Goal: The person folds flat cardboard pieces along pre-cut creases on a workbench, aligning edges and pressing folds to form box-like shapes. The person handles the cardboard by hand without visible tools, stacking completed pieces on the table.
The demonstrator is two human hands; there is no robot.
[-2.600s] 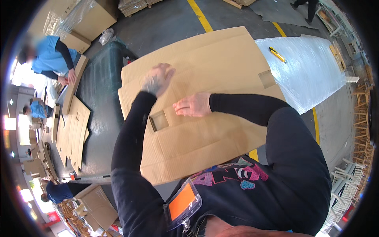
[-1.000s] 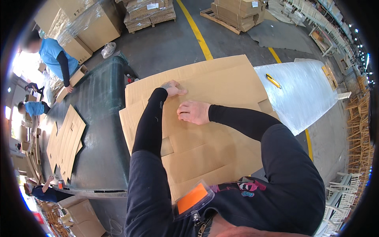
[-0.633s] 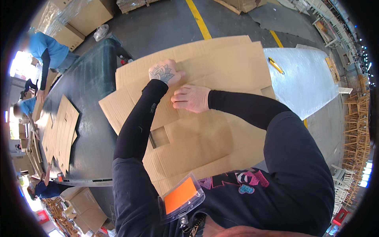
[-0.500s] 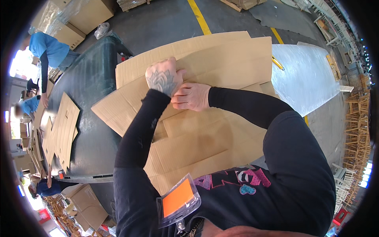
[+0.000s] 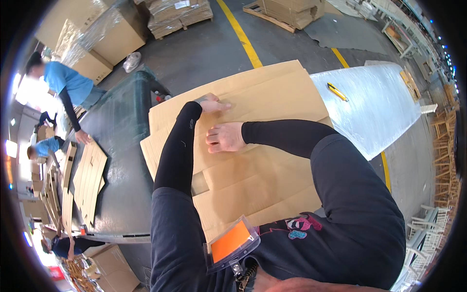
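Observation:
Both my hands press on a wide brown cardboard sheet (image 5: 262,97), whose flaps and crease lines show. My left hand (image 5: 211,103) rests toward its far left part, closed with the thumb sticking out to the right; its other fingers are partly hidden. Nearer to me, my right hand (image 5: 226,137) lies on the sheet with its fingers curled under and nothing visible in them. A small rectangular gap (image 5: 199,183) shows in the cardboard beside my left forearm.
A yellow utility knife (image 5: 337,92) lies on a film-wrapped surface (image 5: 369,112) at the right. On the dark table (image 5: 121,160) to the left are cut cardboard pieces (image 5: 90,177), with a co-worker's hand (image 5: 82,136) touching them. Wrapped cardboard stacks (image 5: 177,17) stand at the back.
The cardboard has shifted, with its upper layer now lying flatter and squarer over the rest. My hands have moved apart, the right one nearer to me. The view has tilted up slightly.

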